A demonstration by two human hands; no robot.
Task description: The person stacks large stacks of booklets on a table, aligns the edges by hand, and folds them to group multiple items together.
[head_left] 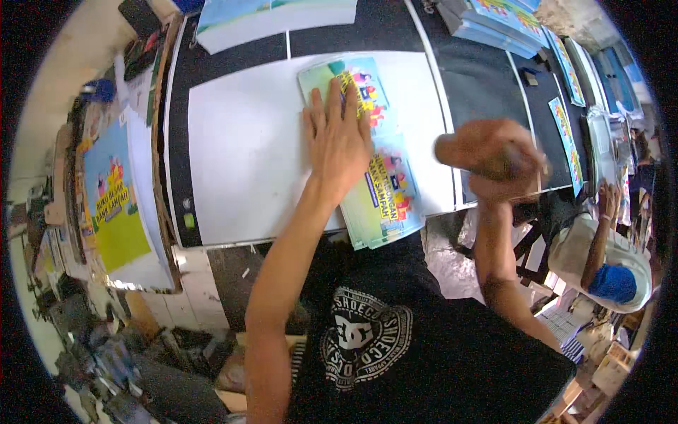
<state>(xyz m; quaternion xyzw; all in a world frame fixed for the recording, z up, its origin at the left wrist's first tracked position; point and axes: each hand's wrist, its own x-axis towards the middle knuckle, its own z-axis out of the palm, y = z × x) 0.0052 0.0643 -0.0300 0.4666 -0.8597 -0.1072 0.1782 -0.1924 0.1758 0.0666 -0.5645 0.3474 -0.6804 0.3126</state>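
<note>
**Flat palm pins printed booklet on white sheet; other hand raised, blurred**

Table: dark top, fills the upper half of the frame, edges bowed by the lens.

White sheet: large, lies flat on the table at centre-left; likely serves as a clean working surface under the print.

Stacks of printed covers: upper right of the frame, blue-topped, well apart from the work. A second pile at upper centre. A green-and-blue poster sheet lies at the left edge, off the table.

Booklet: green and blue cover with cartoon figures, lying on the right part of the white sheet, tilted, its lower end overhanging the near table edge.

Left hand: open, fingers spread, palm pressed flat on the booklet's upper half. Judgement: the spread gives a broad hold-down so the cover cannot slide or spring up.

Right hand: centre-right of the frame, above the sheet's right edge, just beside the booklet, not touching it. Curled into a loose fist, motion-blurred; a dark shape shows at the fingers, but cannot tell whether it grips anything.

Another person, seated, lower right, apart from this work.
</note>
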